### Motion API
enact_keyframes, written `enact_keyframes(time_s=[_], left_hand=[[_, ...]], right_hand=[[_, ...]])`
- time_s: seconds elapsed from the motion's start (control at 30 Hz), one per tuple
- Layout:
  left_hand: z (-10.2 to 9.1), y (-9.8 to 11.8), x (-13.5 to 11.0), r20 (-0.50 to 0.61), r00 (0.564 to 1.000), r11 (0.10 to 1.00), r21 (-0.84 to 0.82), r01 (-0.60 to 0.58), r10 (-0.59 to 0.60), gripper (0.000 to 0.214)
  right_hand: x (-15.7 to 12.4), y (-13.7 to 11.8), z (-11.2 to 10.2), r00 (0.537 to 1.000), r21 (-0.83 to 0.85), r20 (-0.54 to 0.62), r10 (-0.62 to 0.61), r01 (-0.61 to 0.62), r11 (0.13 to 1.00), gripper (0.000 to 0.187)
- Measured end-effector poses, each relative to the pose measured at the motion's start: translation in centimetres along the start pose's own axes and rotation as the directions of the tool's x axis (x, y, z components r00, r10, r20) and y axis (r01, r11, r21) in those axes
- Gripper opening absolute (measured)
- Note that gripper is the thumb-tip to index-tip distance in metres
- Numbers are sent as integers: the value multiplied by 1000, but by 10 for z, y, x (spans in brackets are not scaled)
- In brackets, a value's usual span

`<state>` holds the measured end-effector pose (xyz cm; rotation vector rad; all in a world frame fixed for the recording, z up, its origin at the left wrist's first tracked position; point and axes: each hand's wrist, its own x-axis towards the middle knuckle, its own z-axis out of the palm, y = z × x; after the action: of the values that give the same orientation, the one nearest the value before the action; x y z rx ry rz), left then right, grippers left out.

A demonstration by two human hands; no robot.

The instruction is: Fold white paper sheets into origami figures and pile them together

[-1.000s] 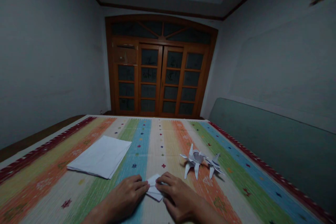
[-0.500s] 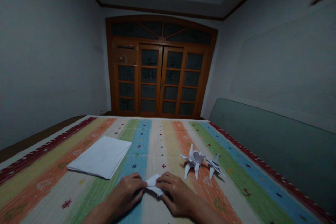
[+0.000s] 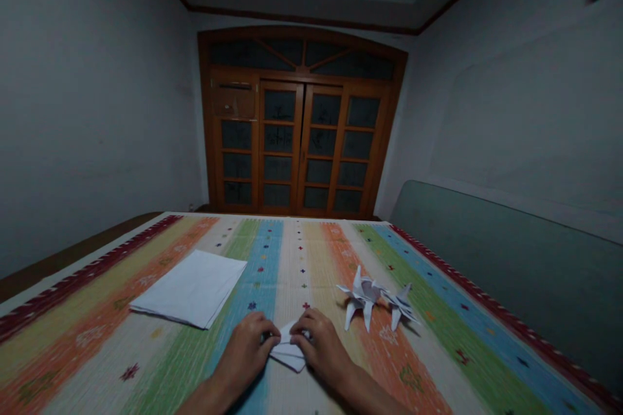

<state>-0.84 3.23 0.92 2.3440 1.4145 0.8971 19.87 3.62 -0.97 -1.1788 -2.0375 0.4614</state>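
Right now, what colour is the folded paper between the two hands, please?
The folded paper is white, best seen in the head view.

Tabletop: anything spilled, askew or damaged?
Nothing stands out: no spill or tear shows on the striped cloth. The layered white paper has slightly uneven edges, nothing more. Left hand and right hand hold the small folded paper.
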Motion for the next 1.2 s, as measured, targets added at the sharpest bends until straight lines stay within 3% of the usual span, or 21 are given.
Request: enact_keyframes(time_s=[0.23,0.5,0.7,0.8,0.87,0.97,1.1,1.2], left_hand=[[3,3,0,-25,994,994,19,105,-104,21],[-1,4,-1,36,991,992,-16,127,-127,20],[-4,7,-7,32,999,999,-10,30,-30,6],[0,5,-12,19,998,997,51,-54,53,14],[3,3,-15,10,993,987,112,-117,116,19],[6,1,-18,19,981,964,183,-194,194,21],[4,0,-20,57,974,959,167,-228,221,18],[1,2,-20,79,973,967,124,-223,215,20]], right_hand=[[1,1,4,986,27,-56,157,-156,987,41],[6,-3,-2,981,128,-37,189,-183,975,30],[1,-7,-5,992,149,-37,117,-110,983,32],[-4,-6,-6,996,77,-74,-49,55,996,30],[-8,-5,-7,978,15,-94,-186,189,982,32],[-11,-5,-9,952,-26,-94,-292,291,956,35],[-14,-6,-14,947,-12,-70,-313,313,950,32],[-16,-9,-16,964,2,-62,-257,258,966,29]])
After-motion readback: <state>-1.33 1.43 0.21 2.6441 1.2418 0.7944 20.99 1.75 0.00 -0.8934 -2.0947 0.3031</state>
